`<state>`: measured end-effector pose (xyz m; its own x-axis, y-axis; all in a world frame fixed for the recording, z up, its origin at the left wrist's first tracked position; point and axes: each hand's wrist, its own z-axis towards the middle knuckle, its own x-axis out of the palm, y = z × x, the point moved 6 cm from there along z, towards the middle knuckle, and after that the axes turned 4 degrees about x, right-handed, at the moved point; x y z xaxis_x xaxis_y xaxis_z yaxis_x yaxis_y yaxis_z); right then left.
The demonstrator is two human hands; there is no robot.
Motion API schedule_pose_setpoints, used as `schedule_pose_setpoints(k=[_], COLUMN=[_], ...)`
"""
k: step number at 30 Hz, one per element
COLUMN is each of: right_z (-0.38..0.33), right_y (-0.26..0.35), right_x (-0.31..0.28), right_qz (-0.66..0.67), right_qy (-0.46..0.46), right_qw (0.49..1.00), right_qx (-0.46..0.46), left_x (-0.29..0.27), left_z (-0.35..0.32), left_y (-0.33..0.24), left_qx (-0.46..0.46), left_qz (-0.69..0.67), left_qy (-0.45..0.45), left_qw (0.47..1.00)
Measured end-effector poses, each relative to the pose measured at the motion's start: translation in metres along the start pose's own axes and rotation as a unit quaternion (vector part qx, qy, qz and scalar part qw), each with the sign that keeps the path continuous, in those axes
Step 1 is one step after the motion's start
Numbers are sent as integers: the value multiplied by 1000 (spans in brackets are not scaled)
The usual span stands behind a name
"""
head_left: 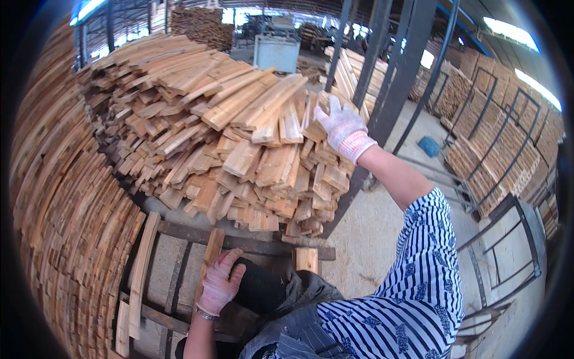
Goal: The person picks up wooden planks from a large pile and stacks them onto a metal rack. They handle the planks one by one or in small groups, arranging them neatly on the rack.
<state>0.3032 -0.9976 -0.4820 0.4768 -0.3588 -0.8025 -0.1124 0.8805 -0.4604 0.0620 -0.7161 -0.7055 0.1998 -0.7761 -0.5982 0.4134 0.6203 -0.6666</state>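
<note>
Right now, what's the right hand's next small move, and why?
Probably close the gloved right hand on a board: it reaches the wood pile's right side, grip unclear, while the left hand is lower, by a narrow board outside the pile.

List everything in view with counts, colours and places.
Board pile: one, tan, centre
Wall of wood: one, brown, left
Far stacks: several, brown, background
Rack: one, dark, below pile
Planks: at least four, tan, on rack
Posts: several, dark, right of pile
Machine: one, pale blue, top centre
Floor: one, grey, right
Bundle: one, blue, on floor
Metal frame: one, dark, lower right
Sleeve: one, striped, lower right
Left hand: one, pinkish glove, lower centre
Right hand: one, pinkish glove, pile's right end
</note>
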Motion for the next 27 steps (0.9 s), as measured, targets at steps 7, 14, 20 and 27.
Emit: schedule_pose_setpoints(k=[7,14,20,27], right_z=[9,-23,-9,-11], right_y=[7,1,7,15], right_x=[-6,1,-8,-31], right_qz=[-43,40,53,-6], right_qy=[23,47,63,23], right_qw=[999,996,992,997], right_qx=[-13,71,96,68], left_x=[-2,1,-5,-12], left_z=[-13,-16,-21,-26], left_y=[18,23,28,38], left_qx=[25,38,39,56], left_qz=[25,96,85,75], left_qy=[-31,-62,-56,-72], left_qw=[999,993,994,993])
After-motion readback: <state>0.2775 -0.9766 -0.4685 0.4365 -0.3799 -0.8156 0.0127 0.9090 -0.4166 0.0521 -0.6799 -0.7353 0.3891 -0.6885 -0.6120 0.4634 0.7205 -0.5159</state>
